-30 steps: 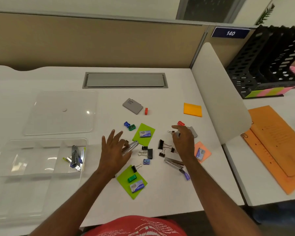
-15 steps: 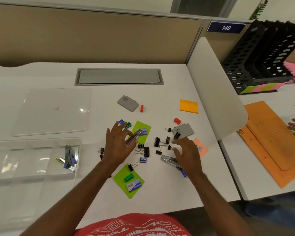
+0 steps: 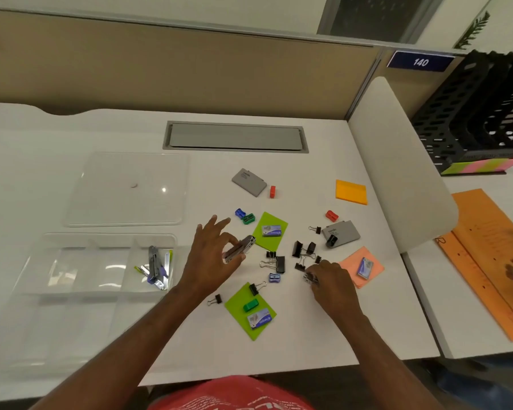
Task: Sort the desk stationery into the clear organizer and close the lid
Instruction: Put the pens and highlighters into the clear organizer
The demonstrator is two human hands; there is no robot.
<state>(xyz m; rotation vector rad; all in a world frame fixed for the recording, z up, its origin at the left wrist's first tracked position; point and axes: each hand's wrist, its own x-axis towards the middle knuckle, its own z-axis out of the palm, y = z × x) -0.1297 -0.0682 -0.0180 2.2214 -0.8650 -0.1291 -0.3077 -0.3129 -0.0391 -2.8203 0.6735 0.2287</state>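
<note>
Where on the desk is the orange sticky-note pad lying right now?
In the head view the orange sticky-note pad lies flat on the white desk, right of centre, beyond the red sharpener and near the white divider panel.

One head-worn view, wide-angle, looking forward and down over the desk [image 3: 279,350] from close above. Both forearms reach in from six o'clock; the partition [image 3: 160,69] fills twelve o'clock, a file rack [image 3: 486,113] sits at two.
</note>
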